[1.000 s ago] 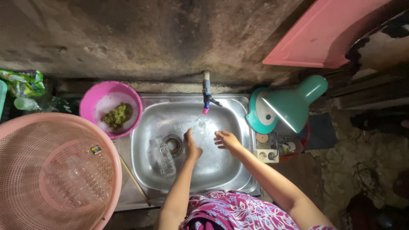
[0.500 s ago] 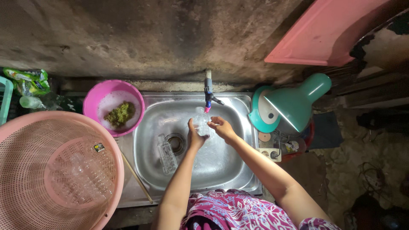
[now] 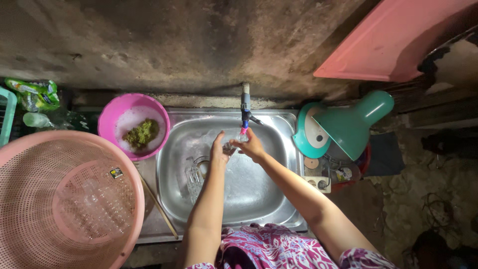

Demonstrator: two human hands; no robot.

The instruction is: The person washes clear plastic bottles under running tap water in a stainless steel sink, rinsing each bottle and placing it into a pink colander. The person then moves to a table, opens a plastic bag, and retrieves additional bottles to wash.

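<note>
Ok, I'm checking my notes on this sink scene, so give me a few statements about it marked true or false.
1. Both hands, left hand and right hand, hold a clear glass under the tap. True.
2. The pink bowl is empty. False: it holds foam and a green scrubber.
3. Another glass lies in the sink. True.
4. The big pink basket sits right of the sink. False: it is on the left.
</note>
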